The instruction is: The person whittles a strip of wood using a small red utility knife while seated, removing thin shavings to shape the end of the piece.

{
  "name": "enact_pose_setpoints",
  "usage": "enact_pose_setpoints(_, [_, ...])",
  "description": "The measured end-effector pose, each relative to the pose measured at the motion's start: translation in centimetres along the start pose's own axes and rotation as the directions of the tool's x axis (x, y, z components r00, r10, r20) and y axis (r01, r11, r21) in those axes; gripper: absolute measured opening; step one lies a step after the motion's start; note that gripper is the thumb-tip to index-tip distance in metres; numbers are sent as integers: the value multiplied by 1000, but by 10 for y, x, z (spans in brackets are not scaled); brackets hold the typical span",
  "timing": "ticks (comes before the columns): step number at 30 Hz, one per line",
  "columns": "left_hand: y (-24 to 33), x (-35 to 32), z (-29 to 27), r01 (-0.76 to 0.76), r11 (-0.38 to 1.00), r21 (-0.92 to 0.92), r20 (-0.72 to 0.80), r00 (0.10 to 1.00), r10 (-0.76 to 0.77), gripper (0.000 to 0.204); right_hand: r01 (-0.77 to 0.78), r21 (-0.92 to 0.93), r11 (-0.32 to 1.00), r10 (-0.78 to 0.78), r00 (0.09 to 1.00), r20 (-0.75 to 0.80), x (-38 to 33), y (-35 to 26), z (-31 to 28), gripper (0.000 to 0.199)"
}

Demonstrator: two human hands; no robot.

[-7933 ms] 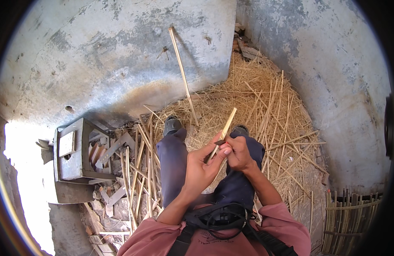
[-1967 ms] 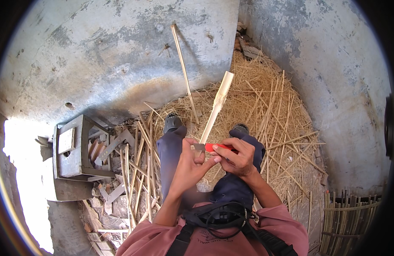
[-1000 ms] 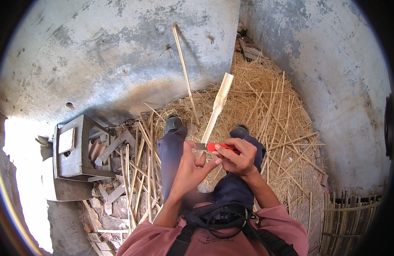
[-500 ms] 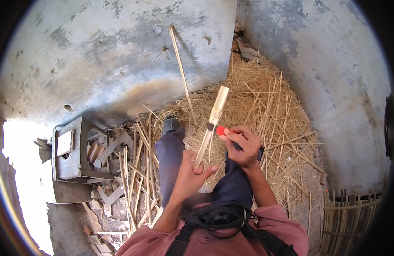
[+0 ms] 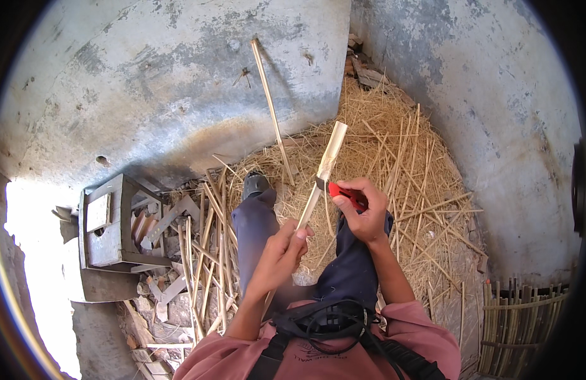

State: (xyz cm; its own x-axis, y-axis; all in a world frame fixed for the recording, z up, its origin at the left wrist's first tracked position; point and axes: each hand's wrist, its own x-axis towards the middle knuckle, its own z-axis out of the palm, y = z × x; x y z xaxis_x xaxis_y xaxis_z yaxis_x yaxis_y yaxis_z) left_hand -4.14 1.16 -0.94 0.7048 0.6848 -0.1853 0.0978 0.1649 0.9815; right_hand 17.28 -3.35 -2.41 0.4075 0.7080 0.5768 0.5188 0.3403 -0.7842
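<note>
A pale bamboo strip [image 5: 331,149] slants up and away in front of me, its far end broader than the shaft. My left hand [image 5: 281,254] is closed round its lower part, with the thumb lying along it. In my right hand [image 5: 367,216] is a red and black utility knife [image 5: 341,192], gripped by the handle. Its dark blade [image 5: 321,183] lies across the strip, just below the wider part, and touches it. A thin sliver hangs beneath the blade.
Straw-like shavings [image 5: 362,120] and loose strips cover the floor ahead and right. One long stick [image 5: 269,101] leans on the wall. At left stand a wooden box frame [image 5: 115,221] and a heap of bamboo sticks [image 5: 201,272]. A slatted bamboo basket [image 5: 521,329] is at lower right.
My left hand's fingers have closed round the strip, where the thumb stood apart before. The strip's far end has shifted slightly up and right, and more of the knife handle shows.
</note>
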Motion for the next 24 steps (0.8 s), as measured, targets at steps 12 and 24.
enact_pose_setpoints(12, [-1,4,-6,87,983,-164,129,989,-66,34,-456,581,674,270,884,381,-2,11,-6,28])
enact_pose_setpoints(24, [-6,10,-3,58,990,-128,175,984,-35,35,-297,301,906,211,934,288,-5,16,2,24])
